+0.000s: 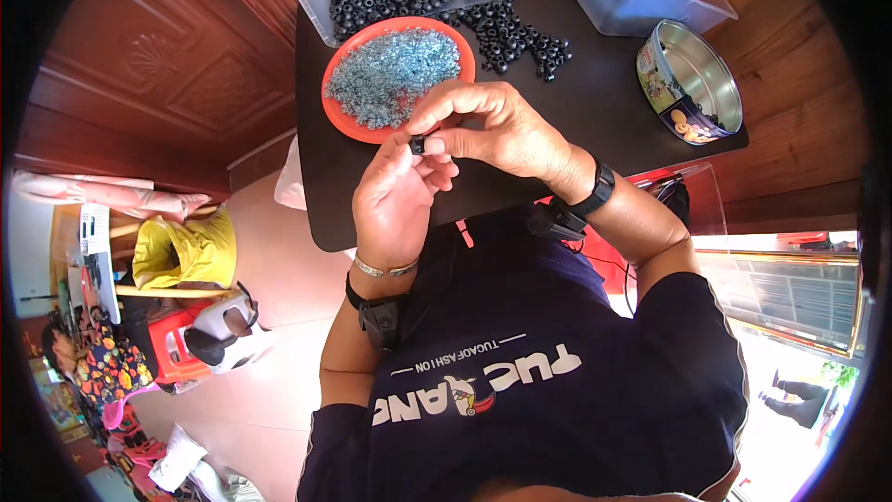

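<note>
Head view: my left hand and right hand pinch one small black ring between their fingertips.
I keep both grips closed on it, just beside the orange plate of pale blue rings, above the black table, working it slowly.

We see a bright daylit scene, with the strongest light at the doorway on the lower right, which is blown out to white. The black table shows soft sheen, and the tin glints inside. Focus is sharp in the middle, on the hands and the beads. Toward the rim the fisheye bends straight edges, and the corners fall to black.
</note>
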### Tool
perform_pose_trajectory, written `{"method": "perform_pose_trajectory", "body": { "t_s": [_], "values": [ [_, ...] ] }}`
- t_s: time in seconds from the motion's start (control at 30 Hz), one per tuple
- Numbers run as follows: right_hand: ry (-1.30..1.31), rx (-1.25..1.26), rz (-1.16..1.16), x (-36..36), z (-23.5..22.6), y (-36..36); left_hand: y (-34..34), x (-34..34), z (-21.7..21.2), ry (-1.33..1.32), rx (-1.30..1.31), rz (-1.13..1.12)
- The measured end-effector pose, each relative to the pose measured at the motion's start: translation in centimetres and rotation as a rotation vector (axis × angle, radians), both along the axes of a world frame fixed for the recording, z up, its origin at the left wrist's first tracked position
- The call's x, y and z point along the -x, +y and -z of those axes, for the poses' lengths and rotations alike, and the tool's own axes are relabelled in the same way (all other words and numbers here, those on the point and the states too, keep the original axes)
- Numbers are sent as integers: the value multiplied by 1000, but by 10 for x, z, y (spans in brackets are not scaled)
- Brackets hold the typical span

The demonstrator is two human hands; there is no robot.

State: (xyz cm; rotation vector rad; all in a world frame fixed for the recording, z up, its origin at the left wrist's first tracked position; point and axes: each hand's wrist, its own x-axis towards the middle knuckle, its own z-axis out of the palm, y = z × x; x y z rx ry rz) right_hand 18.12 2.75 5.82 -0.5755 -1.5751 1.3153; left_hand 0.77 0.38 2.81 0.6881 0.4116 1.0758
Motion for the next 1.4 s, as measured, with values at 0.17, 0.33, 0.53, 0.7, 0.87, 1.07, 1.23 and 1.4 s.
{"method": "perform_pose_trajectory", "body": {
  "t_s": [0.17, 0.33, 0.53, 0.7, 0.87, 1.07, 1.23, 1.4],
  "values": [
    [-66, -8, 34, -1, -2, -5, 4, 2, 3, -12, -40, 32],
    [-174, -278, 180, 3, 1, -4, 2, 2, -2, 9, -68, 12],
    [-277, -592, 371, 9, -2, -6, 1, 1, -3, 53, -82, -10],
    [-428, -693, 553, 14, 0, -12, 0, -3, -4, 86, -62, -43],
    [-483, -743, 560, 14, -1, -15, -3, -8, -8, 82, -67, -81],
    [-485, -776, 580, 15, 3, -15, -2, -12, -6, 35, -77, -103],
    [-523, -817, 606, 16, 3, -18, 0, -12, -1, -22, -83, -86],
    [-604, -790, 619, 8, -12, -21, -4, -8, -8, 51, -51, -52]
  ]
}}
